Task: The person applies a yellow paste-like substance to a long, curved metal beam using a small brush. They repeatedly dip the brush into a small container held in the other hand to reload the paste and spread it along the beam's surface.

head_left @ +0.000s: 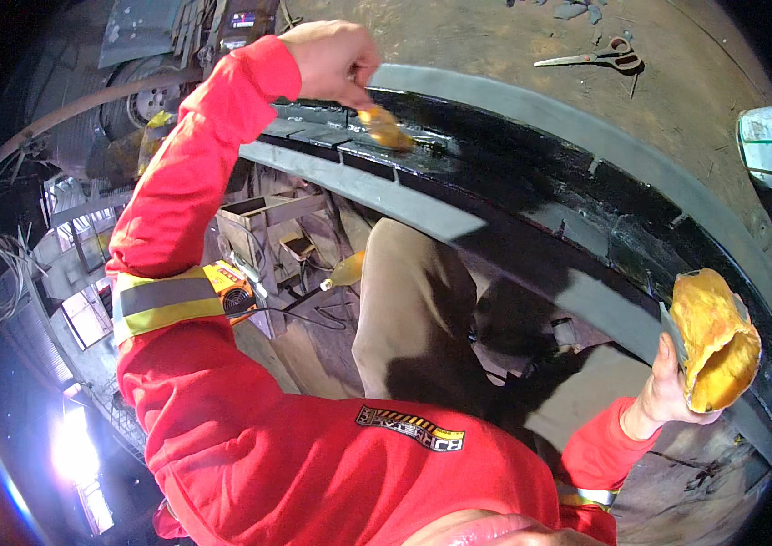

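My left hand (336, 62) is closed around a paintbrush (388, 130) coated in yellow-amber residue. Its bristles meet the wet, glossy black inside of a long curved channel-shaped piece (513, 173). Grey flanges (459, 86) run along both sides of that channel. At the right, my right hand (663, 391) holds up a cut-open container (704, 314), thickly crusted with yellow material, its mouth tilted toward me. The container is over the right end of the channel. What lies inside it is hard to make out.
Scissors (618, 60) lie on the brown surface beyond the channel, with a white bucket (763, 146) at far right. Near my knee are a yellowish bottle (348, 271), a wooden box (267, 211) and an orange device (231, 289) with a cable. A bright light glares at lower left.
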Available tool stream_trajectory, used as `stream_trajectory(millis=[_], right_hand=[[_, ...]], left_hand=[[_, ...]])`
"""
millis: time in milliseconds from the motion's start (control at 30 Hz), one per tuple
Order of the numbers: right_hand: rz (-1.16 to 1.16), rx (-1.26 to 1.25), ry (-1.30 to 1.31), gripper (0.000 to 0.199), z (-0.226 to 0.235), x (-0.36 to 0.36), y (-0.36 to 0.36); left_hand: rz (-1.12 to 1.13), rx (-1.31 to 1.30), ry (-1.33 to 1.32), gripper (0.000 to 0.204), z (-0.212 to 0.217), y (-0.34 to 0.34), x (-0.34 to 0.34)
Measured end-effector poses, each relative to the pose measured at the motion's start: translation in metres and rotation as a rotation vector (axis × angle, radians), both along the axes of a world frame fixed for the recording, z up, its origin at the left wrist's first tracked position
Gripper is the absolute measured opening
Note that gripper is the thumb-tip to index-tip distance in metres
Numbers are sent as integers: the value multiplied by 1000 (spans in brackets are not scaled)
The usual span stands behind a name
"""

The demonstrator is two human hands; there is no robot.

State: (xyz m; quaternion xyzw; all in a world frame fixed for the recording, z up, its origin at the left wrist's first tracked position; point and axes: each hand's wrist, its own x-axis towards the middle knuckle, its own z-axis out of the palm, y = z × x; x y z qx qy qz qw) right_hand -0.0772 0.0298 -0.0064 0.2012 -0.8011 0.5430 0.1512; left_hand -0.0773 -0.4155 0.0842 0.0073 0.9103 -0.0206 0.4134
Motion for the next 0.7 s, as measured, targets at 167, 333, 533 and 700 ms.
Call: stream_trajectory(millis=[167,333,533,700], right_hand=[[-22,18,-4,75,-13,7,16],[-48,3,-13,71,-19,5,16],[-105,25,-12,66,-23,8,25],[-68,-14,1,65,-6,1,11]], left_hand=[[-66,-156,53,20,17,-40,25],[-99,78,103,20,16,-52,52],[-134,96,83,17,66,-33,38],[-209,15,82,19,25,-29,59]])
